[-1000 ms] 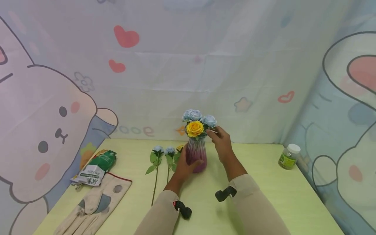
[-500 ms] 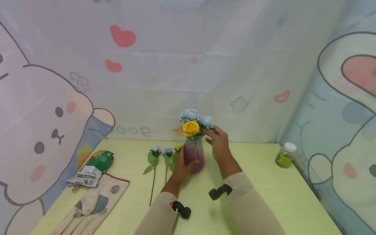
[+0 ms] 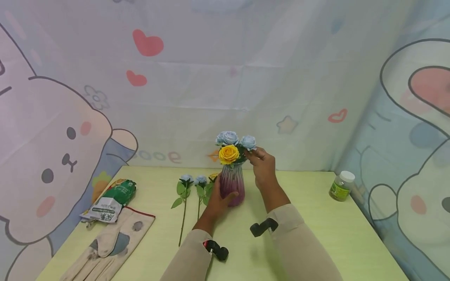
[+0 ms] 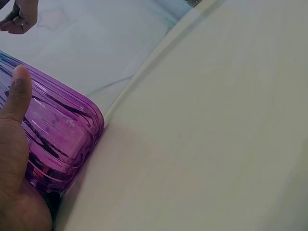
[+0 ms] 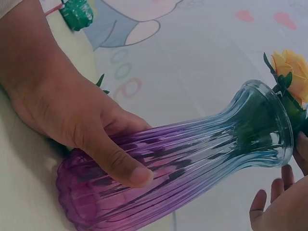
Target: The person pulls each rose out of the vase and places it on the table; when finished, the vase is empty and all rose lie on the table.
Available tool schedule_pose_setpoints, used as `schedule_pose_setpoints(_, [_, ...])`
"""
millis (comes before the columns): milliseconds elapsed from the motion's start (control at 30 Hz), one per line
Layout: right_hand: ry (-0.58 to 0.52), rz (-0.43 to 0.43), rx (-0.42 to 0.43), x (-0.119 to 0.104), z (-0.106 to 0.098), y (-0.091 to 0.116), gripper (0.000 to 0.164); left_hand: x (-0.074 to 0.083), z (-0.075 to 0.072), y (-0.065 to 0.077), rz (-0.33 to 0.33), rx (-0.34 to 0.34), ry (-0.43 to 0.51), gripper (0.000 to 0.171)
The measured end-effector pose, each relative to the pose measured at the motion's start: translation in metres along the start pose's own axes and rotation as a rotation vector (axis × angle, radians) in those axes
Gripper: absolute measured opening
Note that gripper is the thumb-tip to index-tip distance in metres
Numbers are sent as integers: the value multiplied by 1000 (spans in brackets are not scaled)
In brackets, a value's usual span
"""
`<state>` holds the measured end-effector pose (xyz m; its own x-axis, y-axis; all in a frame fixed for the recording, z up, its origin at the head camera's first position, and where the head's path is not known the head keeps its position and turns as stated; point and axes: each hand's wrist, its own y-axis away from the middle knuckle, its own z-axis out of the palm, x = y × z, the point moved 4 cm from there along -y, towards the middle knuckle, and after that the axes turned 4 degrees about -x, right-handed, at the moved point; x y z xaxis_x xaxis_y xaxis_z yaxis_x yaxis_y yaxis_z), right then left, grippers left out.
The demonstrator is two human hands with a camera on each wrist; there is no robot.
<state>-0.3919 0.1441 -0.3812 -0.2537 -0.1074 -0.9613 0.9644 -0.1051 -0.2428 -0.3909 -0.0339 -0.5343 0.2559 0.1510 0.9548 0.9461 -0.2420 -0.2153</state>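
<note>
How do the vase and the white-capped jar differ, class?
The vase is tall and holds flowers; the jar is short and capped. The vase is largely purple; the jar has a green label. The left hand grips the vase; the jar stands untouched. Both are upright.

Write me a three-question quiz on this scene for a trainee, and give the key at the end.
1. Multiple choice: what stands near the far right corner of the table?
A) a white-capped jar
B) a mug
C) a pair of scissors

2. True or false: the ribbed glass vase that the left hand grips is lying on its side.

3. Fill in the blank: the right hand has its thumb and index finger just under the bloom of a ____ rose.

Key: 1. A. 2. False; it stands upright. 3. Blue.
</note>
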Motion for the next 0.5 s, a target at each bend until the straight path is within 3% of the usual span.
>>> schedule_pose_setpoints(200, [52, -47, 49, -3, -3, -3, 27, 1, 0, -1, 12, 5, -10, 106])
schedule_pose_setpoints(500, [75, -81, 59, -7, -5, 0, 40, -3, -1, -1, -38, 16, 4, 109])
